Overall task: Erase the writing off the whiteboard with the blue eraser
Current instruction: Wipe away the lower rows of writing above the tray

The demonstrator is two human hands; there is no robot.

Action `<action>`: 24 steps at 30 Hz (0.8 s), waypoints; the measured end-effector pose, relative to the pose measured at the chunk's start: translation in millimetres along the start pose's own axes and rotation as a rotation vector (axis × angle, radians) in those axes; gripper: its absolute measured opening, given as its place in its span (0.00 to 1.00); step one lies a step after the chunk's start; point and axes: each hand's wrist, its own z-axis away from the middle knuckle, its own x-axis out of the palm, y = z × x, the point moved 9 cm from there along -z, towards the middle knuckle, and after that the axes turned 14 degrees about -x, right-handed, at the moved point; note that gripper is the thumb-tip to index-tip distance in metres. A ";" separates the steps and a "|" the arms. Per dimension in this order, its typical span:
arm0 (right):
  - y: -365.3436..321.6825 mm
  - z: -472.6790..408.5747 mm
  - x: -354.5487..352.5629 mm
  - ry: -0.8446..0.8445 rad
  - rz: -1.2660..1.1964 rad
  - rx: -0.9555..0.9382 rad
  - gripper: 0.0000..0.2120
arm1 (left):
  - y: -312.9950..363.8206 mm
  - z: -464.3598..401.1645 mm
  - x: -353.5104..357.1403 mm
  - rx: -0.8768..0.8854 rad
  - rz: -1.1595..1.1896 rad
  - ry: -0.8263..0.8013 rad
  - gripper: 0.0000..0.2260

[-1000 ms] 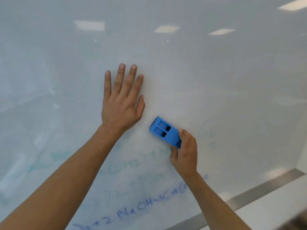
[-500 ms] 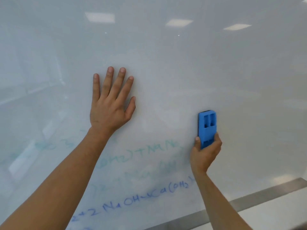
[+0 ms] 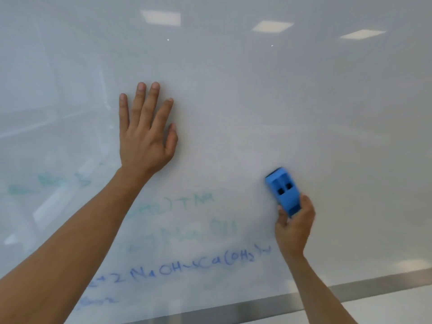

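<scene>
Blue eraser (image 3: 283,192) (tilted) | right grip (image 3: 295,224) clasps it | left grip (image 3: 145,134) flat on whiteboard (image 3: 257,101)

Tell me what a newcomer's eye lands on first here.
The blue eraser stands out, gripped by the right hand against the whiteboard, lower right. The left hand presses flat at the centre. Blue chemical formulas remain below, fainter green ones above them.

The lower end of the blue eraser (image 3: 283,192) is hidden inside the right hand (image 3: 295,226). The smeared green writing (image 3: 187,204) cannot be read, and both forearms are cut off by the bottom edge.
</scene>
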 end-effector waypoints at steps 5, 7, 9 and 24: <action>36.2 -5.3 -19.6 0.200 -0.127 0.271 0.31 | 28.5 26.9 7.4 -0.057 0.082 -0.064 0.21; 26.4 7.4 -12.2 0.178 -0.116 0.235 0.30 | 31.6 34.1 13.1 -0.065 0.052 -0.074 0.23; 7.4 25.8 0.7 0.116 -0.079 0.123 0.28 | 32.2 38.9 18.6 -0.063 0.010 -0.074 0.24; 21.7 37.0 1.2 0.033 -0.023 0.006 0.26 | 31.8 43.9 23.4 -0.029 -0.067 -0.012 0.26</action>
